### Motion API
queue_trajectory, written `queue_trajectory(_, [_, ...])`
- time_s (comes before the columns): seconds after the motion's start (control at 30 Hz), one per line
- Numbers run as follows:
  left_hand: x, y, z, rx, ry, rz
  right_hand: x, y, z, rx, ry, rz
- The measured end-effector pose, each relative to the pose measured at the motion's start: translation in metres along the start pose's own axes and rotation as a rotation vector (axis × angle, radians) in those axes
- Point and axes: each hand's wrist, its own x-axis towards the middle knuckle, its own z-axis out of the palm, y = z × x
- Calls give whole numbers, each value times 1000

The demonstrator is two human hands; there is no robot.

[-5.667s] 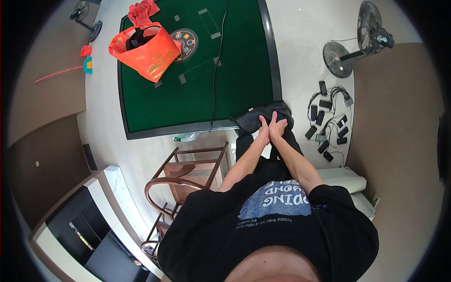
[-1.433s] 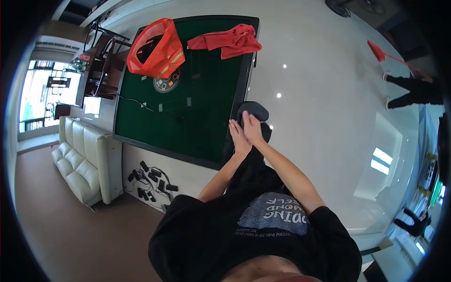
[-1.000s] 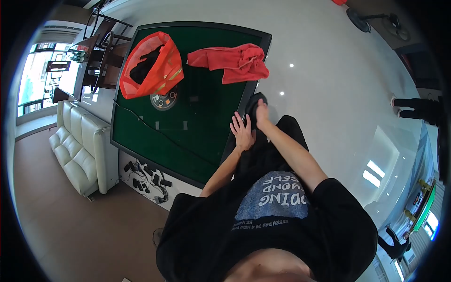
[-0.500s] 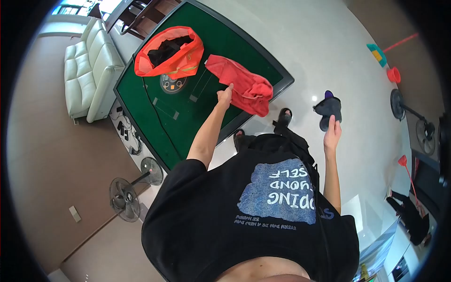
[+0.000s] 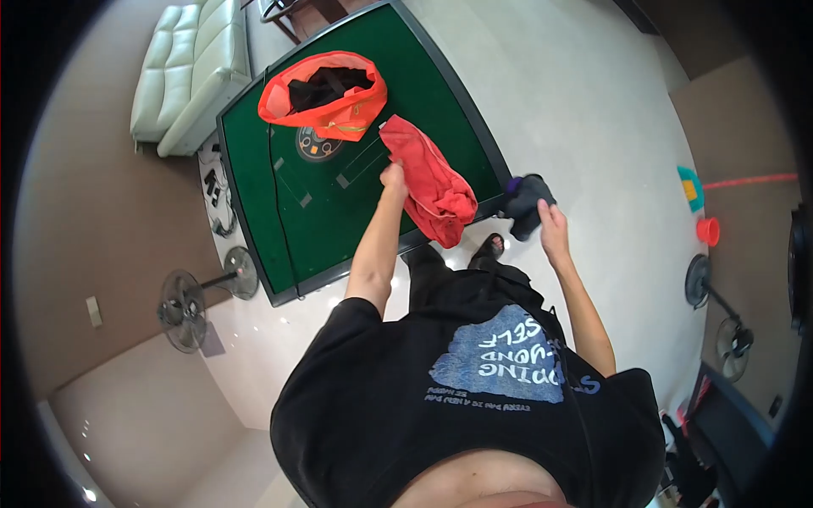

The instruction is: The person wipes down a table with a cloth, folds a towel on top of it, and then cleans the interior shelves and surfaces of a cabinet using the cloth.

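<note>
In the head view, the left hand [image 5: 392, 175] pinches the side of a red cloth [image 5: 436, 190]. Some of its fingers hide, so I can't see them all. The cloth is bunched up near the near right corner of the green table [image 5: 320, 237], and its low end covers part of the near edge.

The right hand [image 5: 553, 230] grips a dark grey thing [image 5: 527, 201] by its side, right at that corner (a bit of purple peeks out). I can't tell if it touches the table.

An orange bag [image 5: 343, 120] stands by the far edge, toward the far left corner. Black stuff [image 5: 326, 89] sits inside, too dark to make out. The bag hides part of a round panel [image 5: 315, 149].
</note>
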Motion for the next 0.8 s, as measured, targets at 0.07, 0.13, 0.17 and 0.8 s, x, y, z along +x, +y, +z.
queue_trajectory(0.07, [-11, 25, -9, -34, 12, 228, 24, -22, 26, 21, -73, -65])
queue_trajectory(0.13, [-82, 84, -23, -135, -153, 202, 51, -26, 57, -70, -125, -66])
queue_trajectory(0.17, [-108, 105, -34, -181, -203, 200, 65, -26, 79, -59, -134, -71])
queue_trajectory(0.8, [-366, 406, -170, 393, -1308, 1181, 24, -355, 295, -83, -1633, -1220])
